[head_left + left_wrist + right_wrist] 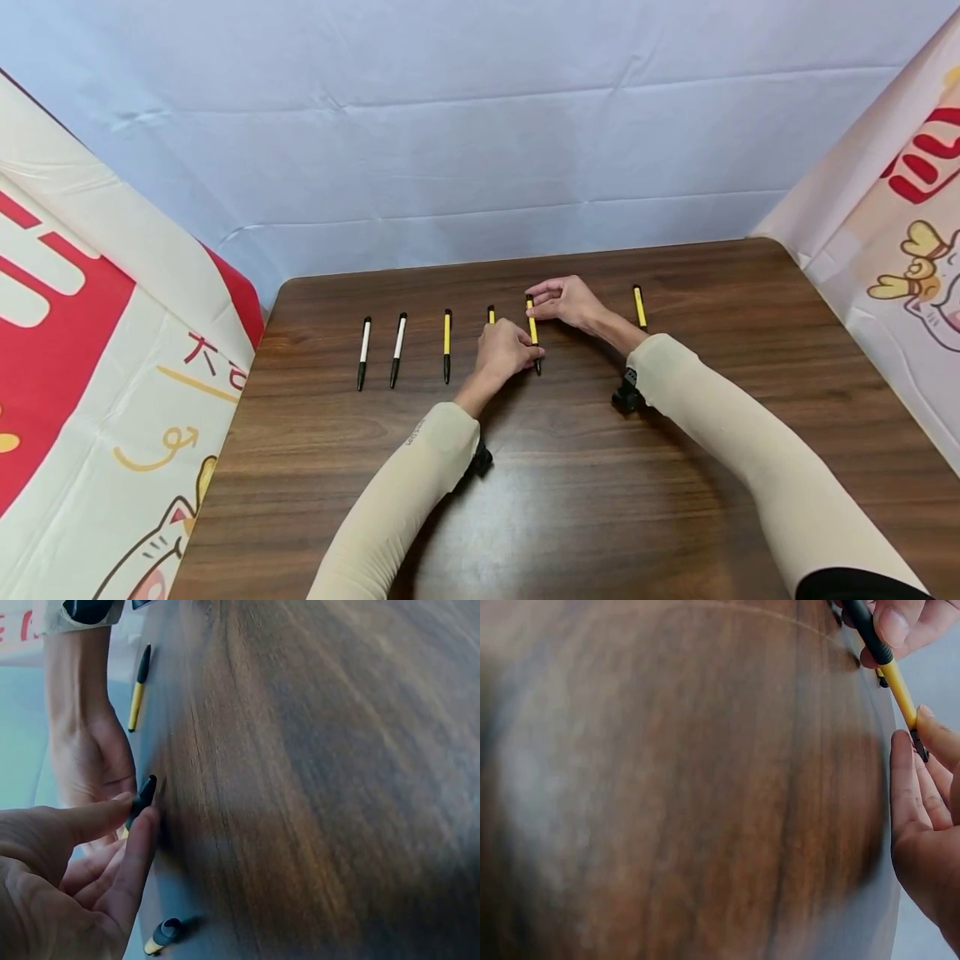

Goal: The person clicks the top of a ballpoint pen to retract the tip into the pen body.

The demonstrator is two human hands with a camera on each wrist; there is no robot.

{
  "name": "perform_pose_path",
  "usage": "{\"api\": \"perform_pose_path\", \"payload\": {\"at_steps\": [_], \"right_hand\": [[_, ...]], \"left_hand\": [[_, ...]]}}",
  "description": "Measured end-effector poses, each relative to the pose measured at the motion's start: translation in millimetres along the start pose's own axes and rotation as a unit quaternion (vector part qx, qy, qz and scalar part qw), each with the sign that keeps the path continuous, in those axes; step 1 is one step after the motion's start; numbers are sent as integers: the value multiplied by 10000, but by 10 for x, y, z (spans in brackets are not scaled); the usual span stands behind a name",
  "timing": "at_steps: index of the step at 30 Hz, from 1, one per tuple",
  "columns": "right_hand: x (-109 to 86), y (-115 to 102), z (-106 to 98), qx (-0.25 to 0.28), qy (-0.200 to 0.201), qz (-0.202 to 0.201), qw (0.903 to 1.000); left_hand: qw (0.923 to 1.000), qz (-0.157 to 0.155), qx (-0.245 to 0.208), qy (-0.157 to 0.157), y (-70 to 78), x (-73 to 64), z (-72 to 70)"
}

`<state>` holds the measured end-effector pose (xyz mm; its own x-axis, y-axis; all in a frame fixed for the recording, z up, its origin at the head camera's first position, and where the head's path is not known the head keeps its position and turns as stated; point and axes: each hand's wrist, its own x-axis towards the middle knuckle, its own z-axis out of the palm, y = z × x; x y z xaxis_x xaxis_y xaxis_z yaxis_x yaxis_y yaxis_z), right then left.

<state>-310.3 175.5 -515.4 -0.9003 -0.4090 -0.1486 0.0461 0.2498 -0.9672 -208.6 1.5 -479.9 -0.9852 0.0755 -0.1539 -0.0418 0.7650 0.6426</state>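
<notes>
A yellow pen with a black grip and black clip end is held between both hands, slanting slightly in the head view. My left hand pinches its black grip near the tip with thumb and finger, plain in the left wrist view. At the far end, the right hand has its thumb and fingers on either side of the clip end. Another yellow pen lies just left of the held one, mostly hidden behind the left hand.
To the left lie two white pens with black grips and a yellow pen, roughly parallel. One more yellow pen lies beyond the right forearm, partly covered. The brown wooden table ends at a pale cloth backdrop.
</notes>
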Motion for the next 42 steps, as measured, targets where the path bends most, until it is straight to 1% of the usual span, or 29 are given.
{"api": "perform_pose_path", "payload": {"at_steps": [3,6,9,13,16,20,23,24,26,33,37,42], "right_hand": [[-5,15,-8,-470,34,-61,9989],[-14,33,-10,-842,78,-131,9963],[-26,52,-9,-1053,142,-210,9941],[-34,62,1,-1384,226,-371,9894],[-30,61,4,-1805,284,-552,9816],[-28,39,8,-2452,358,-804,9655],[-28,21,8,-2744,369,-918,9565],[-28,17,7,-2794,360,-941,9549],[-31,13,2,-2795,331,-967,9547],[-57,-4,-35,-2602,259,-943,9606],[-68,-17,-79,-2581,193,-903,9617],[-104,-49,-197,-2536,156,-841,9635]], "left_hand": [[9997,19,231,45,6,7,11],[9995,41,300,56,9,10,29],[9993,85,360,68,8,16,51],[9988,56,483,66,9,28,73],[9986,39,526,82,12,28,79],[9987,39,493,99,18,21,76],[9988,28,491,85,19,19,76],[9988,28,489,80,19,20,75],[9987,37,508,81,19,20,75],[9980,110,619,104,15,22,64],[9986,180,476,146,13,29,46],[9983,423,276,297,43,31,13]]}}
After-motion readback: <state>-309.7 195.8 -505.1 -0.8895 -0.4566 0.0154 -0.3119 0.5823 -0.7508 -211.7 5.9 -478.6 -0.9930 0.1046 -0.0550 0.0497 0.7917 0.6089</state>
